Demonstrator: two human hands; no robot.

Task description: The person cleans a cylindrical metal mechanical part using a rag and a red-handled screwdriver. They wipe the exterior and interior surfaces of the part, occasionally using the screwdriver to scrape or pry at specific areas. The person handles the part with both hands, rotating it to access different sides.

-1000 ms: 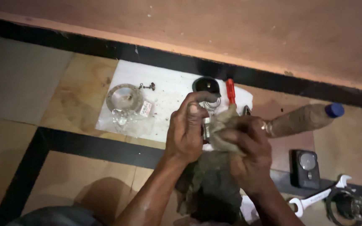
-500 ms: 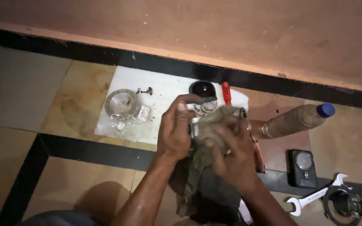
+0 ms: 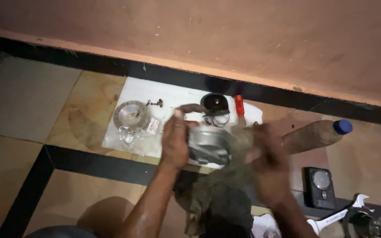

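My left hand point(image 3: 175, 140) grips a round grey metal part point(image 3: 209, 144), like a piston, and holds it over the white sheet point(image 3: 173, 99). My right hand point(image 3: 272, 169) is blurred with motion to the right of the part and holds a dirty grey-green rag point(image 3: 225, 185) that hangs down from the part toward my lap.
On the white sheet lie a round metal disc point(image 3: 131, 114) in clear plastic, small screws point(image 3: 155, 103), a black cap point(image 3: 215, 102), wire rings and a red-handled tool point(image 3: 239, 105). A brown bottle point(image 3: 316, 134) with a blue cap, a black device point(image 3: 321, 187) and a spanner point(image 3: 337, 212) lie at the right.
My right hand has pulled the rag down and to the right off the metal part, which now shows bare in my left hand. The view has shifted slightly.
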